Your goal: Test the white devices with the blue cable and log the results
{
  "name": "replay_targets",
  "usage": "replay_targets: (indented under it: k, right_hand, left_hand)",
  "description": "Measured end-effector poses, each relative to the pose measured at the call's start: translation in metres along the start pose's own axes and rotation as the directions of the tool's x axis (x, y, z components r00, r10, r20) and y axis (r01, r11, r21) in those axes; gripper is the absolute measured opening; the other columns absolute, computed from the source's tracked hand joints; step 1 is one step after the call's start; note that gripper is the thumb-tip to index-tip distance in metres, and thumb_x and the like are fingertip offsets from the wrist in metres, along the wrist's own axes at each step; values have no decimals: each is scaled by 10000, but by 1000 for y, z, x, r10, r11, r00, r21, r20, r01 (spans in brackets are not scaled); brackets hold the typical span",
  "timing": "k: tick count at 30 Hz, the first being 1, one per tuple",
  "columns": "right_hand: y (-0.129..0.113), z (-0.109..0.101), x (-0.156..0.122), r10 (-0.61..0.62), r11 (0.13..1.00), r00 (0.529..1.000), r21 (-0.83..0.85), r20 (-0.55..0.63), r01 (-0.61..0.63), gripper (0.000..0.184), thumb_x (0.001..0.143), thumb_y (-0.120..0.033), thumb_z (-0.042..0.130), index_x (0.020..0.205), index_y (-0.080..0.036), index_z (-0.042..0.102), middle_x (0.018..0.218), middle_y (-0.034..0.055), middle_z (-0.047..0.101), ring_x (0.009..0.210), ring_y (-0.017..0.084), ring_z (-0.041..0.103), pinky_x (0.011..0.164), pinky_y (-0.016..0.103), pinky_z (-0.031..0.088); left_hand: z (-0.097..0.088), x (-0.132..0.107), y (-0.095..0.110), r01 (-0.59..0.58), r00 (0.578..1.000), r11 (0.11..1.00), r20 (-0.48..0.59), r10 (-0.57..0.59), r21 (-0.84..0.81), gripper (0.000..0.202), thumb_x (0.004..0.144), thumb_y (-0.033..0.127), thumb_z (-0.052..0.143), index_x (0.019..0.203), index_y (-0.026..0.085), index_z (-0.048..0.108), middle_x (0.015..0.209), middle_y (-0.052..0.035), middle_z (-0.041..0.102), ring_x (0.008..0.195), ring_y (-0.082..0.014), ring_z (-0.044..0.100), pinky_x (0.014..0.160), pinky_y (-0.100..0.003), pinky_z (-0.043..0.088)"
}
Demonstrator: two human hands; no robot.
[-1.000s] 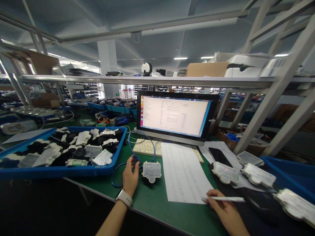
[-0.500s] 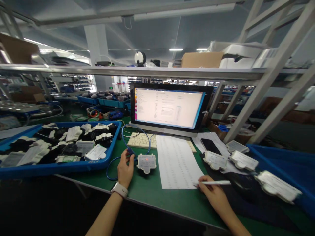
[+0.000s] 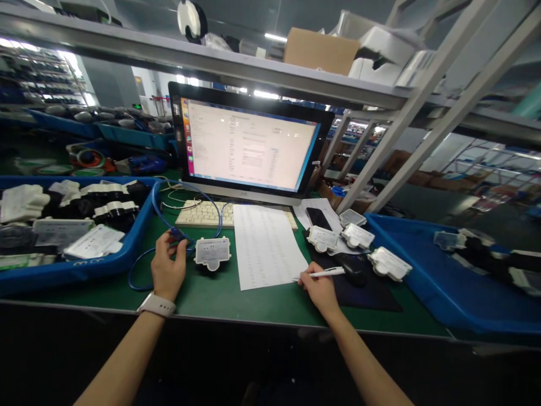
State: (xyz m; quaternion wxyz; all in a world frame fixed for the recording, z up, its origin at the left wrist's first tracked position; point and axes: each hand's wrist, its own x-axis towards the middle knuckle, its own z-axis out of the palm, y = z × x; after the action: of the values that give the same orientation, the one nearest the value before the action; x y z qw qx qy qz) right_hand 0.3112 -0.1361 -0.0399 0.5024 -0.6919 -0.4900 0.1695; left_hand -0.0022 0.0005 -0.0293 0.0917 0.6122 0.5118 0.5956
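My left hand (image 3: 167, 268), with a white watch on the wrist, pinches the plug of a blue cable (image 3: 171, 232) just left of a small white device (image 3: 212, 252) lying on the green bench. My right hand (image 3: 319, 288) grips a white pen (image 3: 323, 274) whose tip rests on the lower right edge of a printed sheet (image 3: 264, 245). The sheet lies partly over a keyboard (image 3: 203, 214) below a lit monitor (image 3: 249, 144).
A blue tray (image 3: 84, 265) of black and white devices sits at left. Another blue tray (image 3: 439, 293) stands at right. A black mouse (image 3: 355, 269) on a dark mat, three white devices (image 3: 323, 238) and a phone (image 3: 318, 218) lie right of the sheet.
The camera has tilted down and to the right, so the bench edge and right tray show more. Both hands keep their holds. The device's red light no longer shows.
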Motion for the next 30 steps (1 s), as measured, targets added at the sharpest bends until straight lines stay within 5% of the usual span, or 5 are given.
replay_targets:
  k: [11,30]
  right_hand:
    - [-3,0,-1,-6,999,996,-33,84,9,182,684,-297,506,528,-229,443,471,-23,536,453,133,470,472,242,362]
    - [-4,-1,-2,-32,997,999,-67,43,35,179,662,-287,500,505,-230,436,441,-36,489,444,126,441,471,241,343]
  left_hand:
    - [0,1,4,-9,1000,1000,3,9,4,411,796,391,530,1113,133,497,977,-117,636,689,-163,652,629,-269,528]
    - [0,0,3,-9,1000,1000,-4,9,20,407,794,379,538,1119,137,497,982,-116,641,690,-167,659,634,-265,525]
